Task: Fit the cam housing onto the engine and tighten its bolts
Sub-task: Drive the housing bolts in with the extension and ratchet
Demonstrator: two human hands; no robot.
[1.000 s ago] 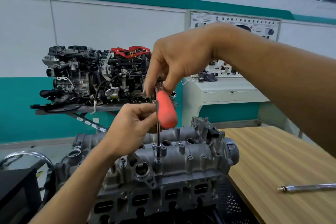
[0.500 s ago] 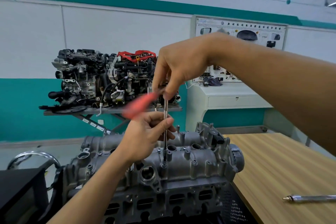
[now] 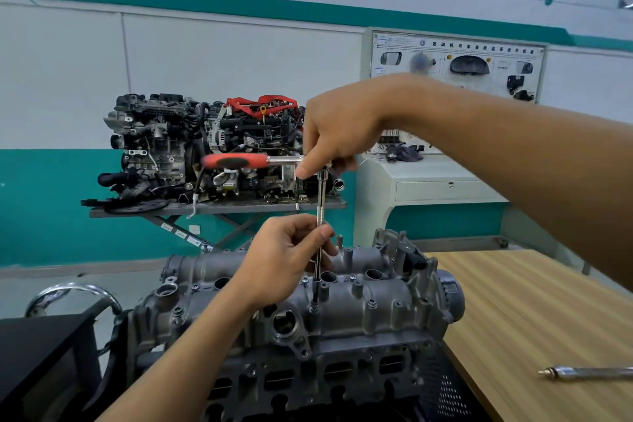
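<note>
Cam housing [image 3: 376,305] sits on engine [image 3: 308,384], off tabletop [image 3: 513,301] left edge. Right grip [image 3: 339,134] pinches ratchet [image 3: 236,160] at its head; left grip [image 3: 284,260] pinches extension bar [image 3: 320,212], socket on a middle bolt. Housing looks heavy, rigid cast metal. For torque, take the red handle.

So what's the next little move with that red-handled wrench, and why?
Probably swing the ratchet round one stroke: the right hand grips its head, the left hand pinches the extension, and the socket is down on the cam housing.
</note>
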